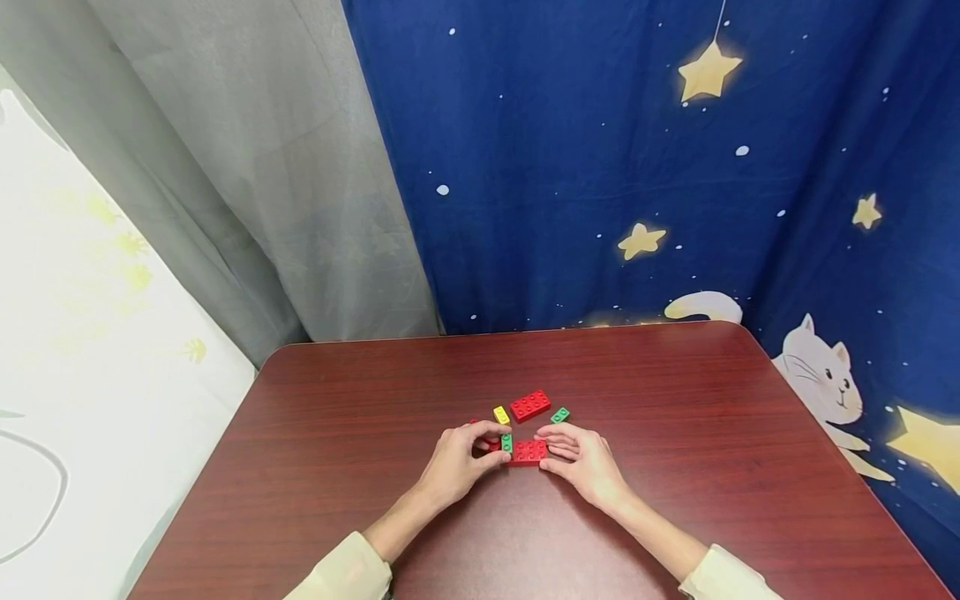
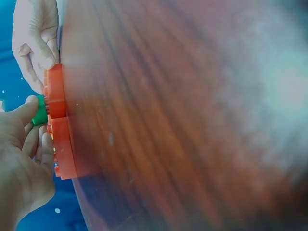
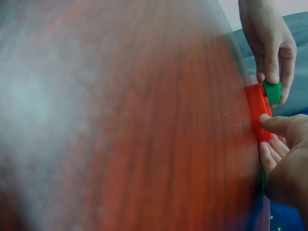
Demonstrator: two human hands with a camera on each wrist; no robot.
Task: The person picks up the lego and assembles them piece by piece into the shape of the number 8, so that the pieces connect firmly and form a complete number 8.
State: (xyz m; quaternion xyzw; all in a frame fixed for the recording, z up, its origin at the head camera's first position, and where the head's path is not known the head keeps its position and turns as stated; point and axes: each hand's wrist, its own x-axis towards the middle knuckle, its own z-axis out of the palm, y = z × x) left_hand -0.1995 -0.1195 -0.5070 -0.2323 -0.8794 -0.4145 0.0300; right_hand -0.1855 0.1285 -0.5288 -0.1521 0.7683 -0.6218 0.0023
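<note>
My left hand (image 1: 463, 460) pinches a small green brick (image 1: 507, 443) between thumb and fingers, over the left end of a red brick (image 1: 531, 452). In the right wrist view, the green brick (image 3: 273, 92) is at the red brick's (image 3: 256, 108) studded side; whether it is pressed down fully I cannot tell. My right hand (image 1: 588, 463) holds the red brick by its right end, thumb at the near side. Another red brick (image 2: 64, 149) lies beside the left hand, mostly hidden behind the fingers in the head view.
Beyond the hands lie a yellow brick (image 1: 501, 414), a further red brick (image 1: 530, 405) and a second small green brick (image 1: 560, 415). The dark red-brown table (image 1: 360, 400) reaches back to grey and blue curtains (image 1: 570, 208).
</note>
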